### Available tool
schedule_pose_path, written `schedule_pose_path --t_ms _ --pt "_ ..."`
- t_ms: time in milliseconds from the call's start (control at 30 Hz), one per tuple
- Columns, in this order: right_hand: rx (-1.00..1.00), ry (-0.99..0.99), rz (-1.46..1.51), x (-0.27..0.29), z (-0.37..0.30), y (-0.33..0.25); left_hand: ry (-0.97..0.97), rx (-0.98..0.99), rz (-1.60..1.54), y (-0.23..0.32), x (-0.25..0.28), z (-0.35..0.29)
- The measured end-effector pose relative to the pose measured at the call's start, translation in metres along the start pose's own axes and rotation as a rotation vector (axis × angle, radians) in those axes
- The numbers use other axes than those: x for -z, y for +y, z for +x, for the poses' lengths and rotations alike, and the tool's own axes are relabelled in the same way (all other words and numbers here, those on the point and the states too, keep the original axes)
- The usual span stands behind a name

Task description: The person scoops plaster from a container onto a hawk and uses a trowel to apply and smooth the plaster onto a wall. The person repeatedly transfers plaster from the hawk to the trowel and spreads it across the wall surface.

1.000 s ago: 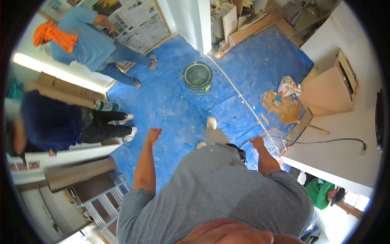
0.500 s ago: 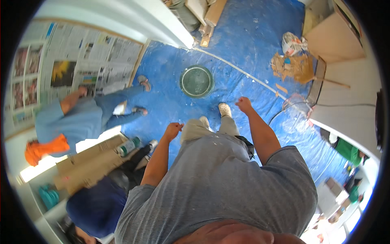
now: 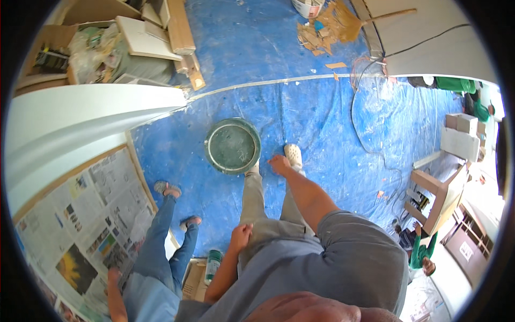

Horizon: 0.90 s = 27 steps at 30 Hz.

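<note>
Has the left hand [image 3: 241, 236] beside the beige trousers [image 3: 276, 231], with fingers curled in loosely and apparently empty. Has the right hand [image 3: 278, 164] farther out, with fingers bent; cannot tell whether pressed together. Faces, just left of that hand, a round green bucket [image 3: 233, 146], upright on the blue floor sheet [image 3: 322, 129]. Looks stiff and likely heavy if filled, with contents hidden. May feel slippery on the smooth sides. Probably best gripped under the raised rim [image 3: 207, 147], from opposite sides.

Left hand [image 3: 242, 235] curled, close in, right hand [image 3: 279, 164] extended further forward
</note>
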State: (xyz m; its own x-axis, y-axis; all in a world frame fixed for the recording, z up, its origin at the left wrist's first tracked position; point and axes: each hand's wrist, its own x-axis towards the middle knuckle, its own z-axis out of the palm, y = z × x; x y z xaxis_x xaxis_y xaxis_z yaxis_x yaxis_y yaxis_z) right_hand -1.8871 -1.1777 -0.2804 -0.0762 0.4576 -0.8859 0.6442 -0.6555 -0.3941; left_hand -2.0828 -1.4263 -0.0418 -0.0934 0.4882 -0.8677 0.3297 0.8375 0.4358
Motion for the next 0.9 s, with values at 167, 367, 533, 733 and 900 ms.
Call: schedule_pose_path --t_ms 167,367,533,733,900 --pt "-0.335 -0.049 0.483 -0.070 0.076 0.027 0.003 -0.035 0.137 -0.026 0.012 -0.018" --pt "-0.373 0.123 0.843 -0.110 0.133 -0.002 0.014 -0.005 0.309 -0.026 0.019 -0.015" --pt "-0.424 -0.021 0.823 -0.096 0.111 -0.015 0.048 0.074 0.271 -0.034 0.016 -0.023" --pt "-0.163 0.291 0.739 -0.102 0.106 -0.008 0.076 0.006 0.147 -0.035 0.030 -0.015" --pt "0.132 0.467 0.284 -0.092 0.021 -0.079 0.097 0.050 -0.074 -0.058 0.023 -0.025"
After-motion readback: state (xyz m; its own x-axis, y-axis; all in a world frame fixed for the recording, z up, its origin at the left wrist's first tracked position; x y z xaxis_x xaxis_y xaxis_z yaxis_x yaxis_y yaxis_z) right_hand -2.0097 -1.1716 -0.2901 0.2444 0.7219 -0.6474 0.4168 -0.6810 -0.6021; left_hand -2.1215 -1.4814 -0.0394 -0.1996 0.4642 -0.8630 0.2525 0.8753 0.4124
